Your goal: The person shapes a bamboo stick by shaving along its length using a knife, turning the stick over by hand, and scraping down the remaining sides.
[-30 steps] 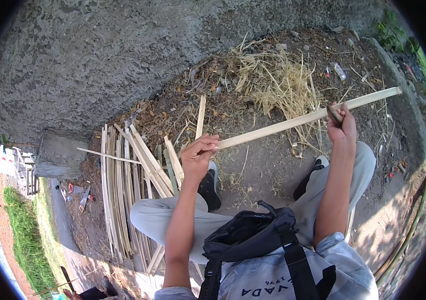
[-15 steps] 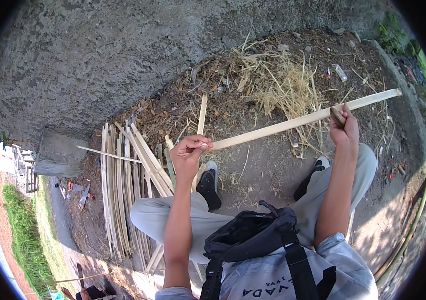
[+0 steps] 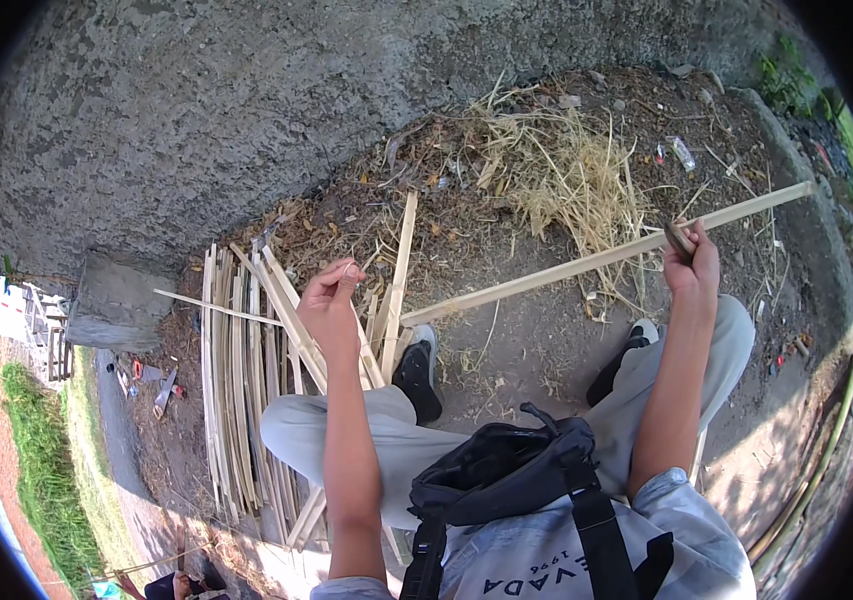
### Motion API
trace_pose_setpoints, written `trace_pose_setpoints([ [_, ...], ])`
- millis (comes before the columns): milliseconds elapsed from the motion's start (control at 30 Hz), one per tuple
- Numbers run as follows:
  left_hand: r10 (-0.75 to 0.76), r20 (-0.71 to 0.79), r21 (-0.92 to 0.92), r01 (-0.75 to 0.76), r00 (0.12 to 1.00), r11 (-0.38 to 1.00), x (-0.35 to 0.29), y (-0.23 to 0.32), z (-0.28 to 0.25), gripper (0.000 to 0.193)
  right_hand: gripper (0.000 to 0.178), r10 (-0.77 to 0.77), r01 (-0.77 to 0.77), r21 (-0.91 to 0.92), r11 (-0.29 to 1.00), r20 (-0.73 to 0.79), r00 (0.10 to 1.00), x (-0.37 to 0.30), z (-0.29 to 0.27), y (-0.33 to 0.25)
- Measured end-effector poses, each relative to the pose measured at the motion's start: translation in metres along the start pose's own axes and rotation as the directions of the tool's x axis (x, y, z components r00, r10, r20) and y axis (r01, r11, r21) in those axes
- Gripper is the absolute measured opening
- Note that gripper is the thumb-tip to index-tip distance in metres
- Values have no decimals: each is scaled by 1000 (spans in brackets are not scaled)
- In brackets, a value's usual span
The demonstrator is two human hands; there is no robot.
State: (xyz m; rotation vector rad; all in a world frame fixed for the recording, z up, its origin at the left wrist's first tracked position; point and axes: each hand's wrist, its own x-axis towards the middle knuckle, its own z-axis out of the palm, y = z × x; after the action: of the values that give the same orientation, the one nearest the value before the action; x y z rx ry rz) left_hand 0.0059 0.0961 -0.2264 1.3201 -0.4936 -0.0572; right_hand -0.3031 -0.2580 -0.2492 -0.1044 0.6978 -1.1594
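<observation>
A long, pale bamboo strip (image 3: 556, 273) slants across in front of me, its left end near my left shoe. My right hand (image 3: 692, 268) is closed around it toward its far right end. The same hand also holds a brown, rounded piece like a wooden handle (image 3: 679, 241); whether a blade is attached is hidden. My left hand (image 3: 328, 312) is raised apart from the strip, thumb and fingers pinched together on a thin pale sliver (image 3: 350, 267). Below and beside it lie more bamboo strips (image 3: 236, 380) in a pile.
A heap of fine shavings (image 3: 586, 175) lies on the dirt beyond the strip. A rough grey wall (image 3: 206, 120) runs along the far side. An open black bag (image 3: 501, 470) hangs at my waist between my knees. Another person (image 3: 181, 585) is partly visible at lower left.
My left hand has let go of the strip's left end and moved left, pinching a thin sliver. That end has dropped lower, while my right hand still grips the strip.
</observation>
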Motion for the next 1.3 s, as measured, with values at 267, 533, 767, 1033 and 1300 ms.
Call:
trace_pose_setpoints([
  [267,85,334,742,-317,939,591,-1,-22,-2,33,18,35,-35,55,998,9,999,22,-16,-5],
  [533,-315,123,542,202,941,815,3,-8,-8,47,18,27,-27,116,993,-3,1000,20,-15,-5],
  [767,-707,171,467,575,686,672,-14,-13,-13,38,19,-6,19,165,986,-83,997,24,-14,-9],
  [1033,-615,181,267,563,767,782,-16,-12,-3,18,21,-20,35,149,988,-104,994,20,-12,-7],
  [1300,-469,122,247,431,875,868,-14,-9,1,12,22,19,-9,176,984,-57,998,32,-23,-11],
])
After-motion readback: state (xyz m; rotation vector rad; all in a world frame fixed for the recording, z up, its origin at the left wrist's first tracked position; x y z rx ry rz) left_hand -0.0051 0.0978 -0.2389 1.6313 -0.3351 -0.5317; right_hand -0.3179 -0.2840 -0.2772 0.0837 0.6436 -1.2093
